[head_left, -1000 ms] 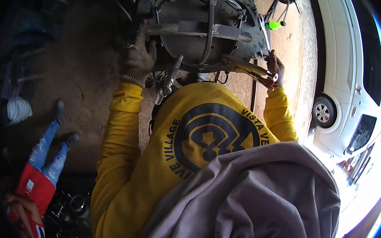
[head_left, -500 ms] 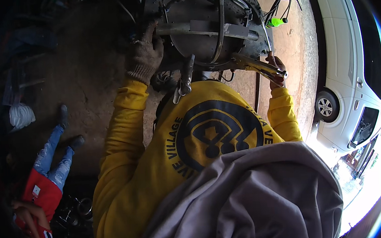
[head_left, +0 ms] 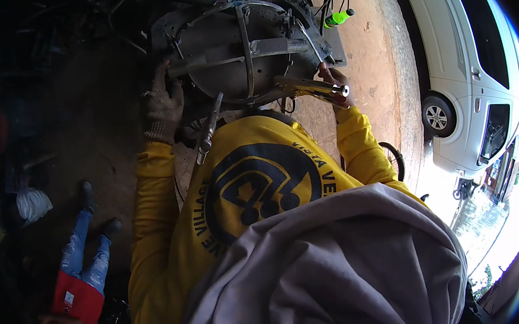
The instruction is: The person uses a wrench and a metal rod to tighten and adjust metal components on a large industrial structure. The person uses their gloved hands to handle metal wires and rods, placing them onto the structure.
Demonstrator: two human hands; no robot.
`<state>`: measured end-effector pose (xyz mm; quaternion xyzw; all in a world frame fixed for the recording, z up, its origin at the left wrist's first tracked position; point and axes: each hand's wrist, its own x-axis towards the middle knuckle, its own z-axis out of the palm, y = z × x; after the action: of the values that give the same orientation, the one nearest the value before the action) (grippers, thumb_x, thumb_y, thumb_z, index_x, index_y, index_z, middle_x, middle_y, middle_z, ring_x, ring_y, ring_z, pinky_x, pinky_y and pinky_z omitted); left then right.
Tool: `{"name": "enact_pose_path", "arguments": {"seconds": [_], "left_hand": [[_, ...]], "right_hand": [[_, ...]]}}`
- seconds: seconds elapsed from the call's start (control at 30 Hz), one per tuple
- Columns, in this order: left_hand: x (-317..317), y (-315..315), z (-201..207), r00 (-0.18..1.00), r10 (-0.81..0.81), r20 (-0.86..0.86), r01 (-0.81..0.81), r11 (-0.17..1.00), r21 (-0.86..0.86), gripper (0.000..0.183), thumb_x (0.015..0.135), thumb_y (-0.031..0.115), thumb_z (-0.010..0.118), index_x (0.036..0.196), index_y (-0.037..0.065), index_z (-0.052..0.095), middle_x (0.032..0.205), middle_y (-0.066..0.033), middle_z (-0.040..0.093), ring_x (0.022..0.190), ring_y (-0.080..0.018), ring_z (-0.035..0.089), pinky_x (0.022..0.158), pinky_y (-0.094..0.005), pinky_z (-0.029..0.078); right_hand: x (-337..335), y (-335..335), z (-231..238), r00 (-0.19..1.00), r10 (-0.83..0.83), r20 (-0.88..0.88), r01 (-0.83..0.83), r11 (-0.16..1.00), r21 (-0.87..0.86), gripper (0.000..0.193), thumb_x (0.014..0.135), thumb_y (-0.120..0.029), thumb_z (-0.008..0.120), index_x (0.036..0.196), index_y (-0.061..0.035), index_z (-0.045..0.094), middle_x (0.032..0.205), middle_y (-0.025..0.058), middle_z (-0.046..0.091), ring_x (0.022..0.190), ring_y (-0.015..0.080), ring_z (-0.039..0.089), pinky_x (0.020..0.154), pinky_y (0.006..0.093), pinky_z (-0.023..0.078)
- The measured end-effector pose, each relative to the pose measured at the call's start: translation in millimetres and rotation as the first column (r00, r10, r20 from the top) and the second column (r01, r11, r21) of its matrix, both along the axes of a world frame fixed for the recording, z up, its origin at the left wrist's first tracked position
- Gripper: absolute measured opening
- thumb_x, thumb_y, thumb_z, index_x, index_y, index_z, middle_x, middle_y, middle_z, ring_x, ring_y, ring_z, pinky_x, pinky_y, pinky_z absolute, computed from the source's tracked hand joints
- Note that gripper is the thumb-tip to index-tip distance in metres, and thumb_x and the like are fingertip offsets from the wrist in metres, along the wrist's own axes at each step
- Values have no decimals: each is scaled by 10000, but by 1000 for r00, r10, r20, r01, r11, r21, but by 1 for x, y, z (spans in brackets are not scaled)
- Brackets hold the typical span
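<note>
The ground is bare reddish-brown dirt (head_left: 378, 51), sunlit on the right and falling into deep shade on the left, in what looks like an open-air workshop. A white car (head_left: 470, 75) is parked along the right edge, and a bright green bottle (head_left: 340, 18) lies on the dirt at the far side beside some dark cables. At the lower left another person (head_left: 78, 277) in a red top and blue jeans sits or lies in the shade, with a pale bag (head_left: 32, 205) just beyond their feet. A round metal frame (head_left: 245, 48) of welded bars and curved rods stands at the far middle, in front of the person in the yellow long-sleeved shirt (head_left: 243, 187) and grey hood. The left hand (head_left: 162, 105), in a worn work glove, is pressed against the frame's left rim, fingers curled on it. The right hand (head_left: 333, 84) is clenched around the handles of yellow-tinted locking pliers (head_left: 308, 87), whose nose meets the frame's right rim. A slim metal tool (head_left: 209, 129) hangs from the frame's near edge, just over the shirt. Compared with half a second ago, the frame sits more squarely in view, the gloved hand has slid lower on the rim, and the pliers remain clamped at the right.
</note>
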<state>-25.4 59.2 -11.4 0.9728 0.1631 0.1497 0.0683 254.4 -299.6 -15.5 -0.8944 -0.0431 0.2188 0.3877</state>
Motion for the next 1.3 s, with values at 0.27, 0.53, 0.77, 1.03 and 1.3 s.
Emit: {"name": "enact_pose_path", "arguments": {"seconds": [0.27, 0.53, 0.77, 1.03, 1.3], "left_hand": [[4, 1, -2, 996, 10, 88, -3, 997, -73, 283, 924, 68, 584, 1203, 17, 572, 1400, -172, 529, 1006, -274, 627, 827, -348, 518], [5, -4, 10, 986, 134, 95, -83, 907, -414, 474, 928, 97, 622, 1373, 21, 477, 1321, -208, 578, 1200, -338, 602, 981, -366, 502], [5, -4, 8, 986, 74, 149, -22, 947, -322, 482, 920, 77, 628, 1374, 19, 478, 1323, -207, 576, 1236, -335, 578, 1014, -373, 483], [15, -16, 21, 949, 273, 160, -102, 742, -662, 449, 938, 83, 608, 1365, 19, 488, 1321, -189, 584, 1243, -306, 571, 1045, -373, 456], [12, -15, 21, 969, 242, 58, -193, 877, -439, 427, 954, 115, 596, 1362, 33, 497, 1320, -175, 590, 1223, -300, 589, 1028, -357, 475]], "right_hand": [[-24, 1, 3, 982, -92, -162, 138, 943, 302, 496, 939, -488, 653, 900, 5, 696, 764, 22, 620, 679, 87, 546, 600, 253, 430], [-20, -21, -34, 980, -96, -172, 179, 801, 571, 371, 951, -371, 683, 891, -5, 669, 783, 0, 630, 697, 69, 555, 613, 238, 435], [-28, -23, -24, 989, -76, -125, 125, 882, 455, 376, 949, -378, 683, 890, -7, 666, 801, -11, 597, 717, 62, 501, 640, 237, 398], [-28, -22, -20, 996, -85, -16, 84, 900, 427, 389, 975, -440, 618, 838, -76, 613, 647, -94, 399, 561, 28, 304, 519, 233, 212], [-22, -22, -21, 995, -96, -23, 98, 923, 371, 484, 997, -438, 575, 874, 27, 632, 774, 29, 590, 765, 109, 508, 718, 265, 411]]}}
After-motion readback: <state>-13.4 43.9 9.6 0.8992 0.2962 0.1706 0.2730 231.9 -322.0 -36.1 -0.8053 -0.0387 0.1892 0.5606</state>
